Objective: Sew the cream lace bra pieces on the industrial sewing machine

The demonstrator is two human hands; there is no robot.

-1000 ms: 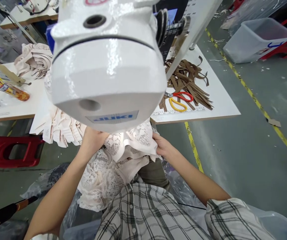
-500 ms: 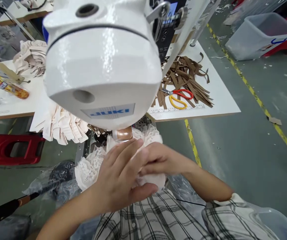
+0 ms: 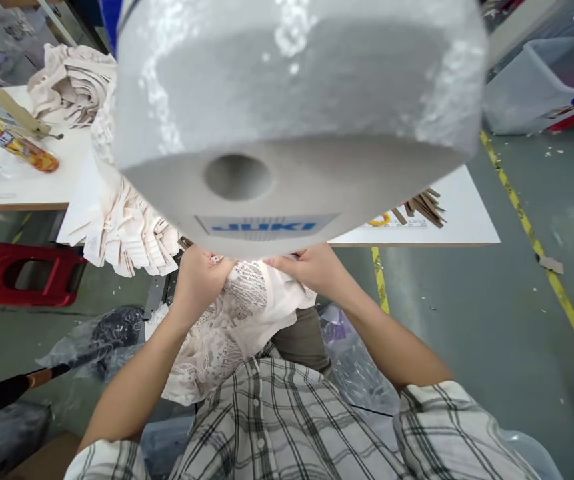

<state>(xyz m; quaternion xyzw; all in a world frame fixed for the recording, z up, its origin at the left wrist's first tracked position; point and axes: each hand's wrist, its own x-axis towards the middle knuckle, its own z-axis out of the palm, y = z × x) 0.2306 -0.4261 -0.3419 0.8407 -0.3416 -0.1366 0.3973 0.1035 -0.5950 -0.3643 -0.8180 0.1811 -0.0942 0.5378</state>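
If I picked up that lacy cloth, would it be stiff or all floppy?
The lacy cloth would probably flop, since it droops in soft folds below the left hand and right hand. It looks light, being thin. Its many little holes suggest it might snag if tugged.

The white sewing machine point(image 3: 291, 120) bears "JUKI" in blue. Lettering on the yellow packet point(image 3: 11, 139), left of it, is illegible.
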